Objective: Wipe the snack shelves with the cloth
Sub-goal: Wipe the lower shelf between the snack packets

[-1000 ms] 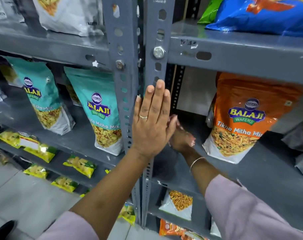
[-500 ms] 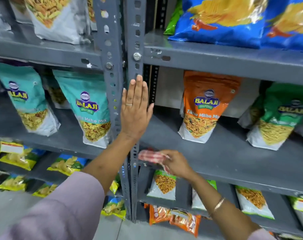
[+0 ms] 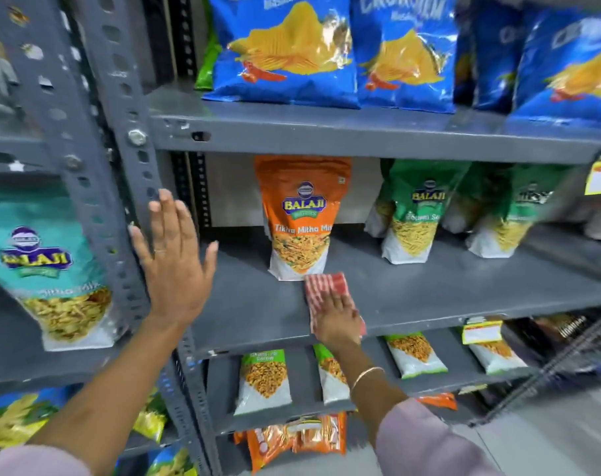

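Observation:
A red-and-white striped cloth (image 3: 326, 286) lies flat on the grey middle shelf (image 3: 429, 290), just in front of an orange snack bag (image 3: 301, 214). My right hand (image 3: 335, 319) presses flat on the cloth's near part at the shelf's front edge. My left hand (image 3: 175, 266) is spread open, palm against the grey perforated upright post (image 3: 134, 187) between the two shelf units, and holds nothing.
Green snack bags (image 3: 412, 214) stand further right on the same shelf. Blue chip bags (image 3: 288, 49) fill the shelf above. A teal bag (image 3: 48, 269) stands on the left unit. Small packets (image 3: 264, 376) lie on the lower shelf. A yellow price tag (image 3: 481, 329) hangs on the front edge.
My right hand has carried the cloth from the shelf's left front edge up onto the shelf and to the right, in front of the orange bag. My left hand stays on the post.

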Demonstrator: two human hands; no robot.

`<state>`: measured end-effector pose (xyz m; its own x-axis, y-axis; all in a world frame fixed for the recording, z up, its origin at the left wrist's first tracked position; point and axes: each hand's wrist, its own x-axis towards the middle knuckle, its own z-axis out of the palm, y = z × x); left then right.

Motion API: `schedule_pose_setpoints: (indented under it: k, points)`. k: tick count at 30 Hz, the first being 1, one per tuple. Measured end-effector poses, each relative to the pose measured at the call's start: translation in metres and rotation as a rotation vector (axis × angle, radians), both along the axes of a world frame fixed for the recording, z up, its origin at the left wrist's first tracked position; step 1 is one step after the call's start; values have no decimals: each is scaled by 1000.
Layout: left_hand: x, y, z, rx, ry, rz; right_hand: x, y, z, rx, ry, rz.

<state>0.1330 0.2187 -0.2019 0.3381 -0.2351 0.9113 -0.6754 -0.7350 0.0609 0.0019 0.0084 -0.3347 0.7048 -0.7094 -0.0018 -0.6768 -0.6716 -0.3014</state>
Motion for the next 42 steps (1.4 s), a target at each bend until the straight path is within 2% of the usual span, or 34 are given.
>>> schedule_pose_setpoints:
  k: [2,6,8,11,14,17,19,20,22,24,28,31,42]
  points:
    - [-15,-17,-8,35,3,-78,10,25,14,30,68,52]
    - [-40,-61,-30,133,71,-165,22,73,22,47,88,420]
    - [-48,-77,-49,195,108,-184,13,49,15,54,49,390]
    - [-63,-94,-77,301,174,-155,-14,-11,10,-26,123,293]
    - [-77,-116,-100,381,291,-74,-33,-51,12,18,178,164]
    - [-86,-138,-121,411,475,-4,-36,-50,19,-22,212,380]
    - [-91,-148,-132,439,571,33,-43,-54,16,-50,132,504]
    - [-94,-153,-137,456,607,40,-48,-64,17,-66,71,494]
    - [-104,-162,-143,478,664,56,-70,-90,18,-132,89,401]
    - [-111,-171,-148,499,704,33,-79,-117,6,-148,-12,285]
    - [-111,-182,-155,538,781,15,-91,-141,-2,-87,-42,238]
    - [-106,-183,-159,588,851,20,-68,-149,6,67,79,169]
    - [-103,-183,-169,482,817,1,48,-189,3,54,94,127]
